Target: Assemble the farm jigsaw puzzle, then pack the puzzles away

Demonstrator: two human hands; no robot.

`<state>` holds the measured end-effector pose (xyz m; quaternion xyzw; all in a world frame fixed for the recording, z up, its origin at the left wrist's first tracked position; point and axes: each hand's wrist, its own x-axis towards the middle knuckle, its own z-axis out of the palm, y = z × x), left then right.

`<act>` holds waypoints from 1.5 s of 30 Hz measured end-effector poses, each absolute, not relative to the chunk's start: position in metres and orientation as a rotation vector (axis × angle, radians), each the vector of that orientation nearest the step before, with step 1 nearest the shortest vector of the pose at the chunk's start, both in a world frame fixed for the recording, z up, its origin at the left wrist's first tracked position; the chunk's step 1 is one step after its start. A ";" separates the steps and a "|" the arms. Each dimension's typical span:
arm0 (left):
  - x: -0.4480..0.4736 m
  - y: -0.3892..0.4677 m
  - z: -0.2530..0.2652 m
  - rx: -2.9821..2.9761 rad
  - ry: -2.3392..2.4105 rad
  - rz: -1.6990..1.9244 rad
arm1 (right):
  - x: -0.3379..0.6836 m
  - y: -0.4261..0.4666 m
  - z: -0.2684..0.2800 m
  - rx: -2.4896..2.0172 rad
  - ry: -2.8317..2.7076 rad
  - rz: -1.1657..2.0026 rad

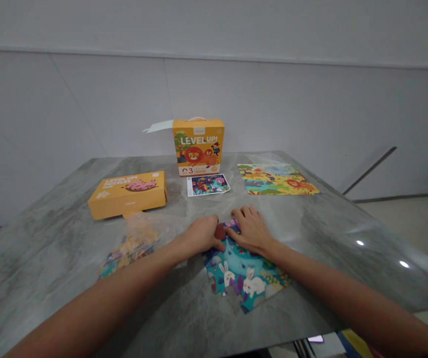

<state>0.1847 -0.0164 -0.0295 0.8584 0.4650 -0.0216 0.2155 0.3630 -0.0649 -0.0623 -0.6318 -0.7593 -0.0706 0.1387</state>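
A partly joined jigsaw puzzle (236,263) with white rabbits on teal lies in front of me, its near and left edges uneven. At its far left corner, my left hand (202,234) has its fingers closed on a puzzle piece (219,231) with a reddish-brown patch. The piece touches or overlaps the joined part; I cannot tell whether it is locked in. My right hand (251,231) rests flat over the puzzle's far right side, fingers spread, covering some of the picture. Loose puzzle pieces (139,248) lie heaped left of the puzzle, partly behind my left forearm.
A clear plastic bag (161,223) lies by the heap. Beyond it is an orange puzzle box (128,195). An upright yellow box (199,149) with an open flap stands at the back, a picture card (208,185) before it. A second picture sheet (277,180) lies at right.
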 end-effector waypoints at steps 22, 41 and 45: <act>0.184 -0.012 0.012 2.327 1.276 -0.123 | 0.359 -0.103 -0.055 -2.202 -1.950 -0.340; 0.190 -0.066 -0.024 2.094 1.301 0.009 | 0.346 -0.068 -0.056 -2.032 -1.988 -0.077; 0.175 -0.052 -0.013 2.123 1.310 0.081 | 0.364 -0.063 -0.030 -1.962 -1.692 -0.033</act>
